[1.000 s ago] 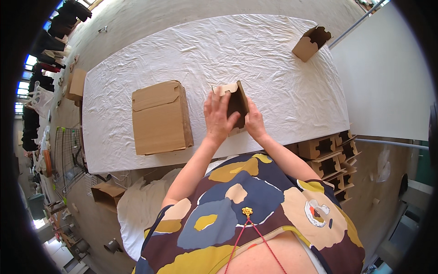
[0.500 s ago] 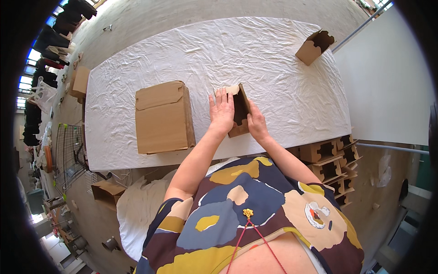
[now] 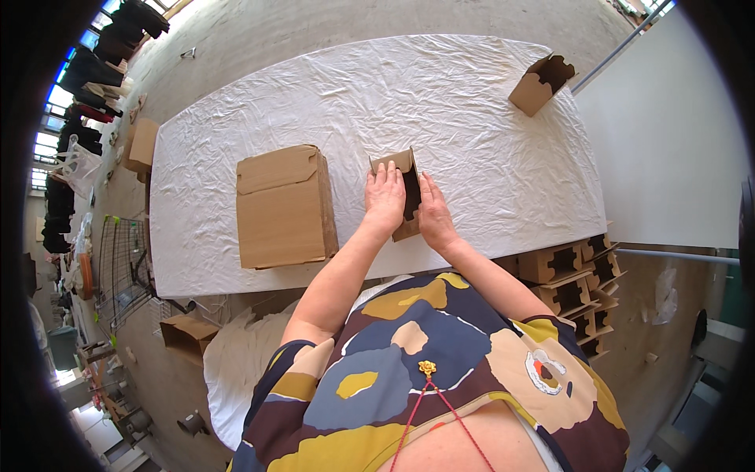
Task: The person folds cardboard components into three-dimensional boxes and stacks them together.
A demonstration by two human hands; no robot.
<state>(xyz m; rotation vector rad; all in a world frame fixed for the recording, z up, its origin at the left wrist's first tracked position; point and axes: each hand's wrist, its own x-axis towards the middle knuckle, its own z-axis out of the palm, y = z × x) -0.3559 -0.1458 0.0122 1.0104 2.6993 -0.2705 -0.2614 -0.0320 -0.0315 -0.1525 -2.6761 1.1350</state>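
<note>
- Centrally, a small cardboard insert (image 3: 406, 189) is pressed on the white-covered table (image 3: 487, 141), near its near edge.
- It is flanked by the left hand (image 3: 384, 199) and right hand (image 3: 432, 214), fingers extended flat against it.
- A stack of flat cartons (image 3: 283, 206) is seen just left.

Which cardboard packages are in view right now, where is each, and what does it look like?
Small carton: table middle, between left hand and right hand; brown, open.
Large box: left of it; brown, flaps shut.
Notched carton: far right corner; brown, open.
Stacked cartons: below table's right edge; brown.
</note>
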